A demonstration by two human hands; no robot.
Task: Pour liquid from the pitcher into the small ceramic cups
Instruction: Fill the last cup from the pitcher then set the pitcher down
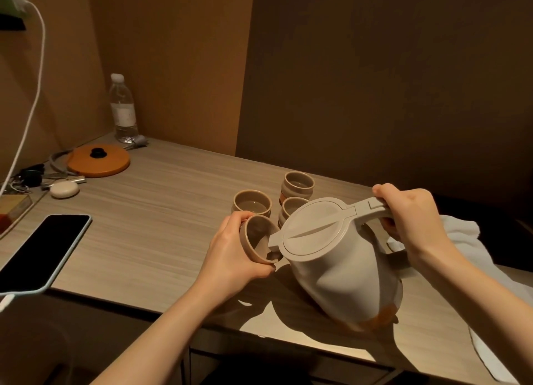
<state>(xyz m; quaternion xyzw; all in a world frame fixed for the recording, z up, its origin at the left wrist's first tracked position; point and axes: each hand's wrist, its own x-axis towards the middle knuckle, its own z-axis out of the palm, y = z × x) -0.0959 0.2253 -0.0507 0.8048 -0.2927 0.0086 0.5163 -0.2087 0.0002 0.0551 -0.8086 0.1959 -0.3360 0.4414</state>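
Note:
A pale plastic pitcher point(340, 272) with a lid is tilted to the left above the table. My right hand point(409, 214) grips its handle. Its spout reaches into a small beige ceramic cup point(259, 237), which my left hand point(233, 252) holds tipped toward the spout. Three more small cups stand just behind: one point(252, 202) at left with liquid in it, one point(298, 184) at the back, and one point(290, 207) partly hidden by the pitcher lid.
A white cloth point(461, 234) lies at the right under my right arm. On the wooden table point(161, 220) lie a dark phone point(43, 252), an orange lid point(99, 159), keys and a white case point(65, 189). A water bottle point(123, 110) stands by the wall.

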